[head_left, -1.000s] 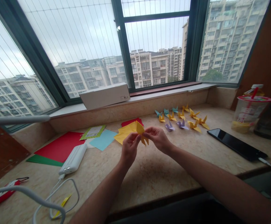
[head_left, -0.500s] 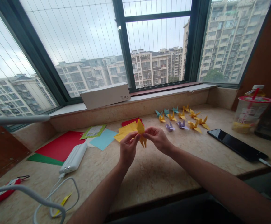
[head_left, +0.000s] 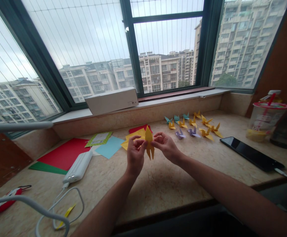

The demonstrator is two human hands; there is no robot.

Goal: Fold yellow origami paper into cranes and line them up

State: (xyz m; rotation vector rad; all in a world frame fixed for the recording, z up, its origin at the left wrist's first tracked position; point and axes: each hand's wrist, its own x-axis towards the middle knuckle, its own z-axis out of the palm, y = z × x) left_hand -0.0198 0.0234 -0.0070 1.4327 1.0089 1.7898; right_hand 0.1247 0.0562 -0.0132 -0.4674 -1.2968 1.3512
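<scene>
A half-folded yellow paper figure is held upright above the stone counter, its point up and two narrow legs hanging down. My left hand pinches its left side with thumb and fingertips. Pinching the right side is my right hand, other fingers curled. Behind them lies a stack of yellow paper sheets. Several finished paper cranes, yellow, teal and purple, stand in rows at the back right.
Red paper, green paper and a blue sheet lie at left. A white power bank with its cable, a white box on the sill, a black phone and a plastic cup surround the counter.
The yellow figure has turned from tilted to upright, legs now pointing straight down. Both hands shifted slightly up and the fingers re-gripped its sides.
</scene>
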